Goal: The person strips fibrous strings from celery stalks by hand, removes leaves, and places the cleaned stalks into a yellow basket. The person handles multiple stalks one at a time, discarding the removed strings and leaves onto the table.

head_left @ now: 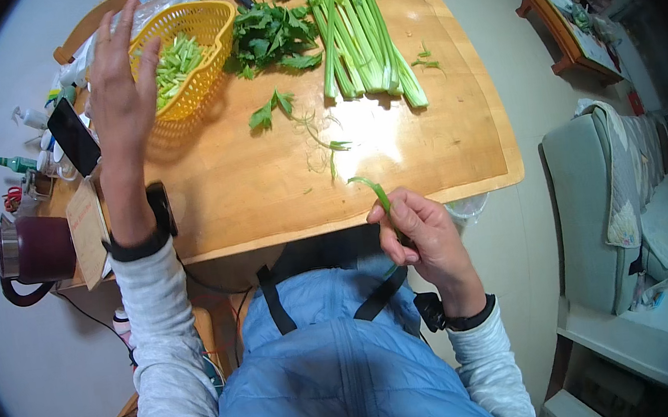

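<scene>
My left hand [119, 76] is raised at the near left side of a yellow plastic basket [208, 69], fingers stretched apart and holding nothing that I can see. Cut pieces of celery [175, 65] lie inside the basket. At the table's front edge, my right hand [425, 232] is closed around a short green celery stalk [382, 194], whose thin curled tip sticks up past the fingers. A bunch of long celery stalks [358, 37] lies at the far middle of the table. Beside it, to the left, sits a pile of celery leaves [273, 36].
The wooden table [251, 184] carries a loose leaf sprig [271, 110] and stringy celery scraps [336, 145]. Along its left side stand a dark tablet [74, 137], a brown board [87, 232], a purple kettle [42, 249] and bottles. A sofa [589, 184] is off to the right.
</scene>
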Tool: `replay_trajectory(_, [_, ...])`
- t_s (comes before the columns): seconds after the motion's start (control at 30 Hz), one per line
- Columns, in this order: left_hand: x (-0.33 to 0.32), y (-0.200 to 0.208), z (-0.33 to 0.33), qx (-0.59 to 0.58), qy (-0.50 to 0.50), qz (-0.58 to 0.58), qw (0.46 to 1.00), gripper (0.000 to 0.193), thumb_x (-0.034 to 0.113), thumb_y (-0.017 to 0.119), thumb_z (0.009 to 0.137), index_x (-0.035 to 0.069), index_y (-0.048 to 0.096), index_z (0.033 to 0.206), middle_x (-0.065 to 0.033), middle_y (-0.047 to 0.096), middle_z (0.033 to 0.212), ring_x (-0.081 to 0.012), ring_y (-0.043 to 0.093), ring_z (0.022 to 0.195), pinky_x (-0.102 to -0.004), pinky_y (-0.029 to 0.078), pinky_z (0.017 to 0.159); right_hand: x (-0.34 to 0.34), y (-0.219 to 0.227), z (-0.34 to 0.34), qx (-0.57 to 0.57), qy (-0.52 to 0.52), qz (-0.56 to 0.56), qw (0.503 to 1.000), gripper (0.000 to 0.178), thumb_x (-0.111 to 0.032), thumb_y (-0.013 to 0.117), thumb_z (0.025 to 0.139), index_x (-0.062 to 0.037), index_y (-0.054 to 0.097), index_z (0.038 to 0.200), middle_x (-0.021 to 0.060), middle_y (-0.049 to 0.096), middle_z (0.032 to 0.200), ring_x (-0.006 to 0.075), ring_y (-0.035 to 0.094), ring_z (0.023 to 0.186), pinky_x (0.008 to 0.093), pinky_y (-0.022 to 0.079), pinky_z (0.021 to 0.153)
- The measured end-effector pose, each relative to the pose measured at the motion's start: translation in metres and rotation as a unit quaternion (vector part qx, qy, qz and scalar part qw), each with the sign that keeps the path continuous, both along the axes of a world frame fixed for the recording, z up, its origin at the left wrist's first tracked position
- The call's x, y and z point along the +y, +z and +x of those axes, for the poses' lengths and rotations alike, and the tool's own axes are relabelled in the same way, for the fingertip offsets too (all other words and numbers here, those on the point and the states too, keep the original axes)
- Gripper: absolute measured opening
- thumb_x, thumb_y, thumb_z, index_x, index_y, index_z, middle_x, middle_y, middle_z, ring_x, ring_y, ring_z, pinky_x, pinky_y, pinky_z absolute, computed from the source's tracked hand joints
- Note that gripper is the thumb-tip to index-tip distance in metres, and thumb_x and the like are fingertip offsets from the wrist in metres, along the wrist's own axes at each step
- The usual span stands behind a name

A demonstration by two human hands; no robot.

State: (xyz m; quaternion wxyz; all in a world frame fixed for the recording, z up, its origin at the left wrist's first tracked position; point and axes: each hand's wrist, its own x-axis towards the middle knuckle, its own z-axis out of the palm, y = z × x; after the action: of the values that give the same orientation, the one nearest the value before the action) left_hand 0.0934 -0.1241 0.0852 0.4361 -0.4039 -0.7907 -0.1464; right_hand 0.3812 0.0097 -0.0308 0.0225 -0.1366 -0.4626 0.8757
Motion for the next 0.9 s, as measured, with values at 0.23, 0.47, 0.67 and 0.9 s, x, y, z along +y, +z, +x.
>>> replay_trajectory(0.23, [-0.003,-0.079,0.107,-0.222,-0.41,-0.142,0.873,0.029,0.012,0.068,0.073,0.006,0.064,0.101,-0.0058,0.064,0.084,-0.021,0.062,0.074,-0.031,0.047,0.061,-0.005,-0.003,-0.004,0.01,0.024,-0.053,0.998,0.028,-0.028,0.042,0.103,-0.0034,0.055,0.106,0.0016,0.053,0.062,0.0024,0.034,0.047,0.0178,0.025,0.044])
replay_trajectory(0.47, [0.006,-0.082,0.129,-0.165,-0.352,-0.15,0.909,0.016,0.017,0.066,0.07,0.007,0.058,0.079,-0.0023,0.047,0.067,-0.018,0.051,0.061,-0.0312,0.039,0.054,-0.025,-0.008,-0.01,0.025,-0.073,-0.052,0.996,0.025,-0.023,0.044,0.102,-0.0008,0.051,0.11,0.0082,0.06,0.084,0.0105,0.059,0.065,0.0221,0.051,0.055])
replay_trajectory(0.67, [0.004,-0.086,0.14,-0.128,-0.376,-0.184,0.899,0.016,0.018,0.065,0.07,0.007,0.055,0.076,-0.0016,0.046,0.067,-0.0164,0.051,0.062,-0.0298,0.038,0.054,-0.033,-0.018,-0.014,0.062,-0.151,0.011,0.987,0.024,-0.022,0.043,0.102,0.0003,0.05,0.108,0.01,0.061,0.106,0.0133,0.063,0.091,0.0308,0.058,0.079])
replay_trajectory(0.9, [-0.005,-0.085,0.14,-0.14,-0.412,-0.174,0.883,0.016,0.015,0.067,0.066,0.009,0.055,0.076,-0.0009,0.046,0.066,-0.0157,0.05,0.061,-0.0294,0.038,0.054,-0.02,-0.013,-0.02,0.081,-0.198,-0.128,0.968,0.025,-0.026,0.042,0.102,-0.0021,0.049,0.105,0.0234,0.06,0.113,0.0287,0.063,0.104,0.0389,0.054,0.09])
